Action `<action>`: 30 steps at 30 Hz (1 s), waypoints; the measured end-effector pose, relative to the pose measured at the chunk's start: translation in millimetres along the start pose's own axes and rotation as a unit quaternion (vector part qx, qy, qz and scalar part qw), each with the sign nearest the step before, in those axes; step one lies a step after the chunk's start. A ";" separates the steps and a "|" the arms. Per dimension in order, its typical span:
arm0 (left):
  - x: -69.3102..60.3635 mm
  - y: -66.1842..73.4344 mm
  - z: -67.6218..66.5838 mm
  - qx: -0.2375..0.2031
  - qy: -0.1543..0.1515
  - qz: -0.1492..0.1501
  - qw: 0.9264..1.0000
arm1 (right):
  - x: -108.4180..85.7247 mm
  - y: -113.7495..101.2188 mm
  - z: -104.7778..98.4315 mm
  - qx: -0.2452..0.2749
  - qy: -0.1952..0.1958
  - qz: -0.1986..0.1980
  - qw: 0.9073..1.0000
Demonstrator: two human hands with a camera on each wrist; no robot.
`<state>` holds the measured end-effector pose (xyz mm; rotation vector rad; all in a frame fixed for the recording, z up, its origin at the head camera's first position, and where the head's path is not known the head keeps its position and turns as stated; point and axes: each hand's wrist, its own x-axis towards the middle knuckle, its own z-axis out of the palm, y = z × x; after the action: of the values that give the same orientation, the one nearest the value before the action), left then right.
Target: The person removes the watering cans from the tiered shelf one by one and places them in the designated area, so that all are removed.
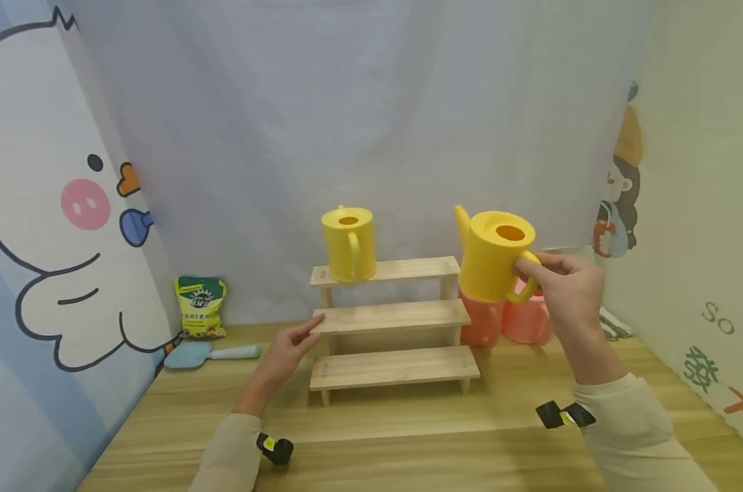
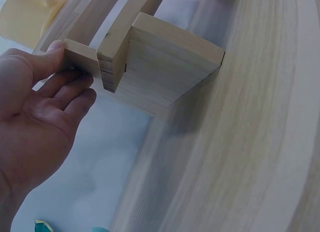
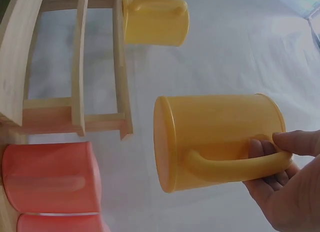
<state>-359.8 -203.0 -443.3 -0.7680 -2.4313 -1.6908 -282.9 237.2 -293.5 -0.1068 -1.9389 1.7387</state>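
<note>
Yeah, there's a gap between the upper right edge of the pale wooden three-step stand (image 1: 396,365) and a bright yellow plastic watering can (image 1: 489,263) in midair, its handle (image 3: 225,169) pinched by the right hand (image 1: 571,287). Left hand (image 1: 285,355) pinches the end of the middle step (image 1: 389,316). Can't tell what's inside the can or those pinkish-red plastic containers (image 1: 527,322). Spout (image 1: 463,222) points left.

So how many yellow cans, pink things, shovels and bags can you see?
Yellow cans: 2 (one on the shelf, one in the right hand)
Pink things: 2, partly hidden
Shovel: 1
Bag: 1
Total: 6
</note>
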 end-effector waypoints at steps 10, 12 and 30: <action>0.9 0.1 -1.8 0.002 0.003 0.008 1.000 | -6.6 24.5 -28.0 0.064 -0.030 0.028 0.997; 1.8 0.6 -1.5 0.005 0.004 0.011 1.000 | -8.2 27.3 -32.8 0.035 -0.034 0.019 0.999; 1.8 -0.5 0.2 0.015 0.011 0.009 1.000 | -31.1 60.4 -58.3 -0.116 -0.094 0.001 0.989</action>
<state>-361.5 -202.3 -443.2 -0.7600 -2.4215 -1.6437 -248.3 287.7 -358.7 -0.0270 -2.2736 1.5663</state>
